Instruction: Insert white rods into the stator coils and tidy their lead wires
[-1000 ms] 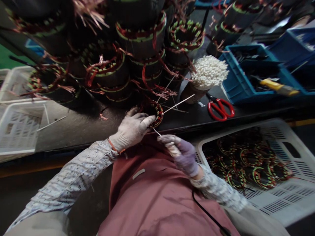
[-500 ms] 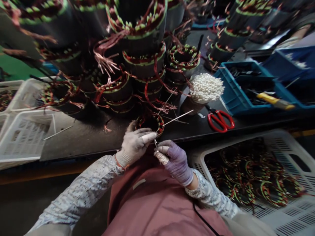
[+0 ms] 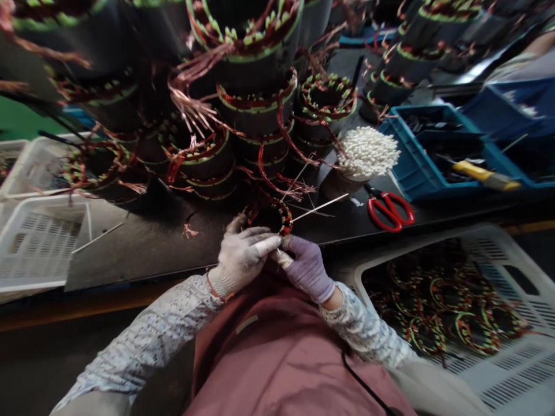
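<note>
A small wound motor stator [image 3: 288, 215], with red and green around its ring, sits at the bench's front edge. My left hand [image 3: 243, 255], in a whitish glove, grips its near left side, fingers laid over the near rim. At that rim my right hand [image 3: 307, 267], in a purple glove with light wrapping on a finger, is closed in a pinch beside the left fingertips. The thin white strand between its fingers is now mostly hidden. Another thin white stick [image 3: 323, 207] juts from the stator's right side.
Stacked stators [image 3: 255, 124] with loose copper leads crowd the bench behind. To the right are a bundle of white sticks [image 3: 368, 151], red-handled scissors [image 3: 391, 211] and a blue bin [image 3: 416, 173]. A white crate [image 3: 520, 352] holds several stators. Another person's arm shows at far right.
My right hand has moved up and left against the stator's near rim, closing the gap where the white strand showed. My left hand keeps its grip; the view has shifted slightly.
</note>
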### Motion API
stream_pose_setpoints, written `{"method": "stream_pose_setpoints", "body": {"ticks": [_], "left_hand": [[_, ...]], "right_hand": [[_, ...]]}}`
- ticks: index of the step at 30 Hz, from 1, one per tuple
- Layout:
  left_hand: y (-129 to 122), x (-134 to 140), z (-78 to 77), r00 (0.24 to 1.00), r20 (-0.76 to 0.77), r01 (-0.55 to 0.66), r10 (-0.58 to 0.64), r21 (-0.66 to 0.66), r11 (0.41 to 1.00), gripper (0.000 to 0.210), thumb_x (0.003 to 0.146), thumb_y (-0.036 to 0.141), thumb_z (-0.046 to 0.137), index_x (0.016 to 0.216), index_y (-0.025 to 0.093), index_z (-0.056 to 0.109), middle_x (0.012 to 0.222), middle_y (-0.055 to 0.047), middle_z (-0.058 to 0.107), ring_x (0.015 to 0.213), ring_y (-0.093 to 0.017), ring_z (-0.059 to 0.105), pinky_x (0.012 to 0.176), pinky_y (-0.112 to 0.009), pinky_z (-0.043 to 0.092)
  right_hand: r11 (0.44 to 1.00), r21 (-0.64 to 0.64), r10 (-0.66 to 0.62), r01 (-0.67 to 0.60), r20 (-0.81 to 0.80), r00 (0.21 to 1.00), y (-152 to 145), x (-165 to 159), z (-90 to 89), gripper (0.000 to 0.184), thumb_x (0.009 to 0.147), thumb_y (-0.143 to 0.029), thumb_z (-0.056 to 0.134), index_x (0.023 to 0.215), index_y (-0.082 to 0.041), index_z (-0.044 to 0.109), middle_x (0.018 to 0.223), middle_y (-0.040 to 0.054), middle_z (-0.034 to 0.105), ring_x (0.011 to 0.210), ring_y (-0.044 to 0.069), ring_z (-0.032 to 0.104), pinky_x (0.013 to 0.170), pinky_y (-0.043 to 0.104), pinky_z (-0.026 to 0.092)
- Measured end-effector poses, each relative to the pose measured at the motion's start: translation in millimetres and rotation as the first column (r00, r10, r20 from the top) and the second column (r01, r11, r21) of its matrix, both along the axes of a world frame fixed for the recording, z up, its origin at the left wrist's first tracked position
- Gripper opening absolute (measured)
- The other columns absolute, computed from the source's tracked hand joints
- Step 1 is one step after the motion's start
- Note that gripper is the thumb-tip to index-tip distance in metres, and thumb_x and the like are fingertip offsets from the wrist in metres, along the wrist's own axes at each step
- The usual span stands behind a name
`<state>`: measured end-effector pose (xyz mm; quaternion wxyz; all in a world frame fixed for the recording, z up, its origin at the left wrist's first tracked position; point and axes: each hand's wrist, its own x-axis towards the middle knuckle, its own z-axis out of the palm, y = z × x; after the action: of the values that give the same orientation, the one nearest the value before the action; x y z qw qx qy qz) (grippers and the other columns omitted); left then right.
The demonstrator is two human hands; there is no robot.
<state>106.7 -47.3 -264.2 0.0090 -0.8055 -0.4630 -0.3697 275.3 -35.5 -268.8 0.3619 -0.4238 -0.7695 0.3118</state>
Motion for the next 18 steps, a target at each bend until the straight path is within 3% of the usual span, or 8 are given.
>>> {"method": "stream_pose_setpoints", "body": {"ticks": [7, 13, 18], "left_hand": [[1.5, -2.6, 0.6, 1.000, -0.012, 0.025, -0.025, -0.040, 0.999, 0.019, 0.084, 0.019, 0.052, 0.093, 0.028, 0.068, 0.090, 0.002, 0.075, 0.090, -0.017, 0.069, 0.099, -0.047, 0.036], [0.8, -3.1, 0.1, 0.998, -0.047, -0.039, 0.033, -0.121, 0.992, 0.020, 0.085, 0.023, 0.051, 0.091, 0.031, 0.069, 0.090, 0.001, 0.075, 0.090, -0.016, 0.069, 0.101, -0.047, 0.035], [0.5, -2.9, -2.0, 0.999, -0.034, -0.017, 0.015, -0.061, 0.998, 0.020, 0.085, 0.022, 0.052, 0.093, 0.029, 0.069, 0.090, 0.001, 0.075, 0.090, -0.016, 0.069, 0.100, -0.045, 0.036]], "right_hand": [[0.996, 0.087, 0.014, -0.011, -0.031, 0.999, -2.1, 1.0, -2.6, 0.012, 0.082, -0.024, 0.059, 0.073, -0.019, 0.065, 0.070, 0.0029, 0.065, 0.063, 0.014, 0.060, 0.062, 0.024, 0.050], [0.998, 0.057, 0.030, -0.028, -0.034, 0.999, 1.6, -0.3, -4.6, 0.012, 0.082, -0.025, 0.058, 0.075, -0.020, 0.066, 0.072, 0.0033, 0.067, 0.066, 0.015, 0.062, 0.064, 0.027, 0.050], [0.995, 0.098, 0.024, -0.019, -0.048, 0.999, -5.0, 3.0, 1.2, 0.013, 0.083, -0.026, 0.058, 0.073, -0.020, 0.064, 0.070, 0.0022, 0.065, 0.062, 0.013, 0.060, 0.061, 0.024, 0.048]]}}
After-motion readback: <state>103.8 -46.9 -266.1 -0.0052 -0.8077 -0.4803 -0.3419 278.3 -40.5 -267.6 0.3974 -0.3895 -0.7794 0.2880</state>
